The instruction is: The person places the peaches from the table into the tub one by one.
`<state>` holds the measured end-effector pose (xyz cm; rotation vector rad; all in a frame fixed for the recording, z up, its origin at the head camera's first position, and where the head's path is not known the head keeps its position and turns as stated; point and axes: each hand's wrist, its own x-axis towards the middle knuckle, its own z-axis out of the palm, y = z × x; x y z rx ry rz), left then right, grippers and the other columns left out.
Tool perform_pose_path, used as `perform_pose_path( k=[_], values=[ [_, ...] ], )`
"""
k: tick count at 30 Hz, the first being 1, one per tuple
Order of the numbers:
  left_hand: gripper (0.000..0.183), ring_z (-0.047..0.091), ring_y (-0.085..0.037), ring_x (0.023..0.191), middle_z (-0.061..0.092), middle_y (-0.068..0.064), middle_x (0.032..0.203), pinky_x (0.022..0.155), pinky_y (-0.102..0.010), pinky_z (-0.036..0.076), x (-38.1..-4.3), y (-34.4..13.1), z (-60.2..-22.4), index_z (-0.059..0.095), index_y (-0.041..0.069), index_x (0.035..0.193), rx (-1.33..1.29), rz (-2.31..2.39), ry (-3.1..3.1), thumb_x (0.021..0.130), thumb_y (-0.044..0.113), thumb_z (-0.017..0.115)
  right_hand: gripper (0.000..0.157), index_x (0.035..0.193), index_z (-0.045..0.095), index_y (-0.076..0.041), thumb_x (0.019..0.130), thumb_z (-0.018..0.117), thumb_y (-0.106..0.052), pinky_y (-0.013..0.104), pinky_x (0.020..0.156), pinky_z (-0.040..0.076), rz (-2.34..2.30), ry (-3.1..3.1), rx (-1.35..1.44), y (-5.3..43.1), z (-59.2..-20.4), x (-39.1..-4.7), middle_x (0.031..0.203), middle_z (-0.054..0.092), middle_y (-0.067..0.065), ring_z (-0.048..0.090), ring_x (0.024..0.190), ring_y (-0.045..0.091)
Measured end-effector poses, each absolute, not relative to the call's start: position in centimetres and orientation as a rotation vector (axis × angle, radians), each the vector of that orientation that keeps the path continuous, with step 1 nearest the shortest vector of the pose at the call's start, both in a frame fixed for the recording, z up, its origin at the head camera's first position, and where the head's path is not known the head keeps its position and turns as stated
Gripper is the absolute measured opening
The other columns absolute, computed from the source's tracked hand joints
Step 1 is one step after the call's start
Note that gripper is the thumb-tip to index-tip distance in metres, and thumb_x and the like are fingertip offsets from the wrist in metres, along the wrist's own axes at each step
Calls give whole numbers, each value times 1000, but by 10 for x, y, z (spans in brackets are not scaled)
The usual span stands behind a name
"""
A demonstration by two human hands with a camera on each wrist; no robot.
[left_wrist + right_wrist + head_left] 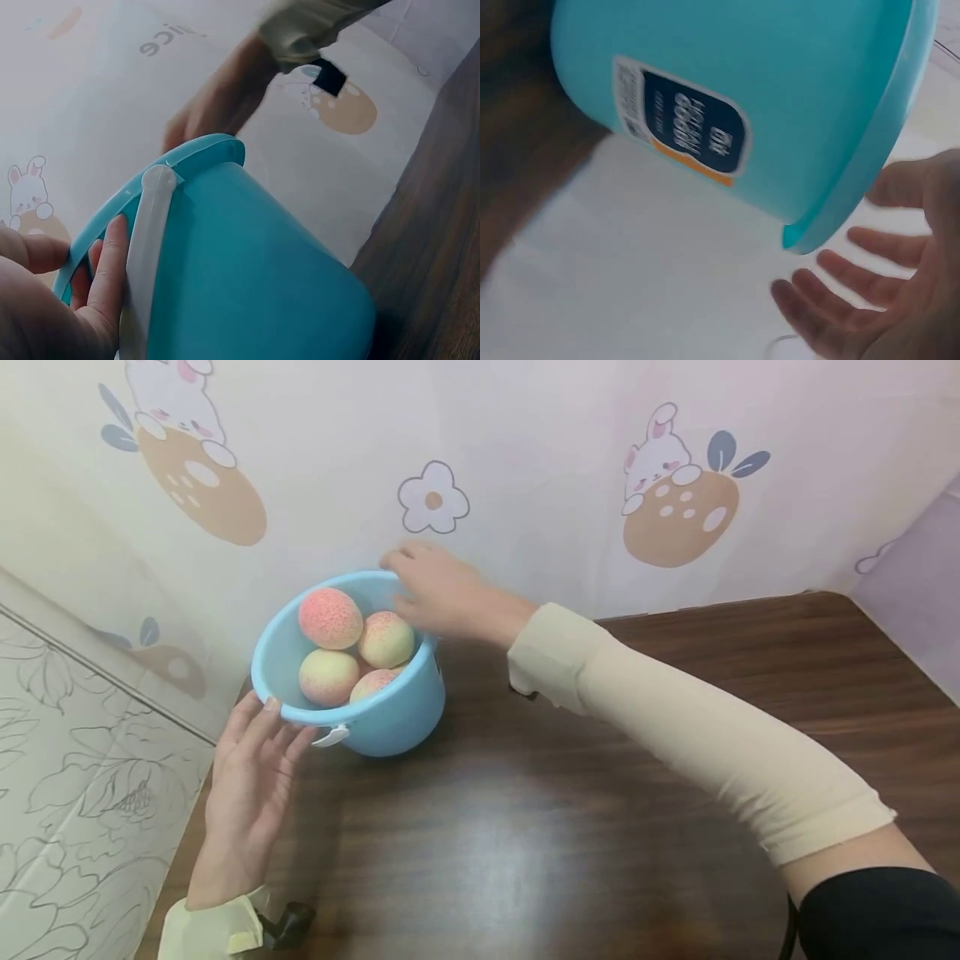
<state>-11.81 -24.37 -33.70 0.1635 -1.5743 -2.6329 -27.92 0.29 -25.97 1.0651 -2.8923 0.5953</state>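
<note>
A light blue bucket stands at the back left of the table with several pink and yellow peaches inside. At its near-left rim, my left hand pinches the edge, thumb on top and fingers underneath. The left wrist view shows those fingers beside the white bucket handle. My right hand is at the far-right rim. In the right wrist view its fingers are spread and loosely bent next to the rim, holding nothing; a dark label shows on the bucket's side.
A dark wood table carries the bucket. Behind it hangs a pale curtain printed with rabbits and a flower. On the left, a white panel with line-drawn flowers borders the table.
</note>
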Motion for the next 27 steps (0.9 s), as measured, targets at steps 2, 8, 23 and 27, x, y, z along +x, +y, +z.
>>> perform_pose_path(
  k=[2,8,23,27],
  values=[
    [54,69,-12,109,39,-8,154,96,-23,63,-118,-244,-336,32,12,158,163,-2632,-1579,108,10,54,46,148,51,-6,105,52,-22,37,116,50,754,-2912,988,12,-264,-278,148,57,10,53,135,24],
    [53,68,-12,107,42,-8,150,94,-21,64,-117,-243,-338,31,12,157,144,-2640,-1560,109,9,52,40,141,52,-4,103,58,-16,33,84,68,1466,-2950,682,25,-271,-273,137,61,15,71,102,23],
    [50,70,-11,105,46,-9,146,93,-23,65,-132,-221,-341,32,10,157,87,-2723,-1596,110,10,50,43,143,49,-7,102,61,-8,44,77,71,2081,-2762,391,70,-282,-257,134,52,16,71,82,27],
    [49,69,-11,103,44,-9,147,93,-24,66,-139,-208,-340,33,11,154,107,-2768,-1600,109,10,51,43,143,48,-6,102,60,-7,46,78,70,2105,-2713,361,89,-284,-250,134,50,17,69,83,25]
  ],
)
